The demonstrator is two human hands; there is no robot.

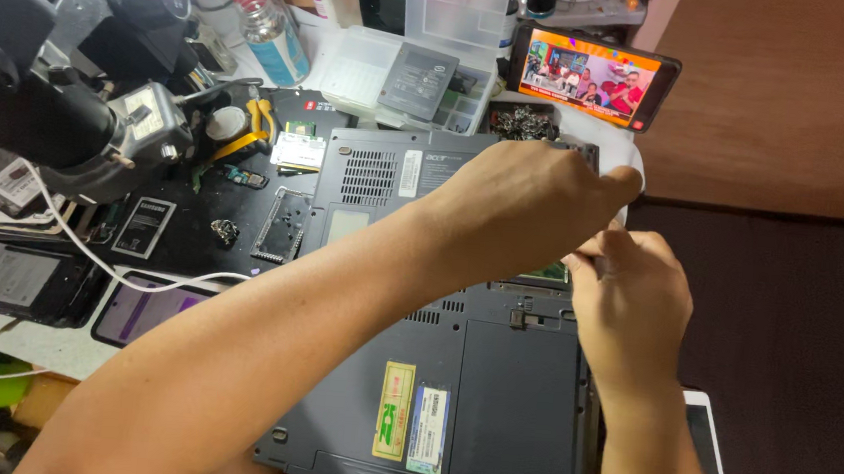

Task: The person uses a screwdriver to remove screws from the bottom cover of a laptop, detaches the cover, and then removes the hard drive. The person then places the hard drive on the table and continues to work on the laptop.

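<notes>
A dark grey laptop lies upside down on the bench, its base facing up. My left arm crosses over it from the lower left. My left hand sits curled over the laptop's far right corner, thumb stretched to the right. My right hand comes in from below right, its fingertips pinched together just under the left thumb. They are beside an open bay where a strip of green circuit board shows. Whatever is between the fingers of either hand is hidden.
A phone playing video leans at the back. Nearby are a clear parts box, a tray of screws, a small green card, loose parts on a black mat, a microscope arm, a white cable and phones at left.
</notes>
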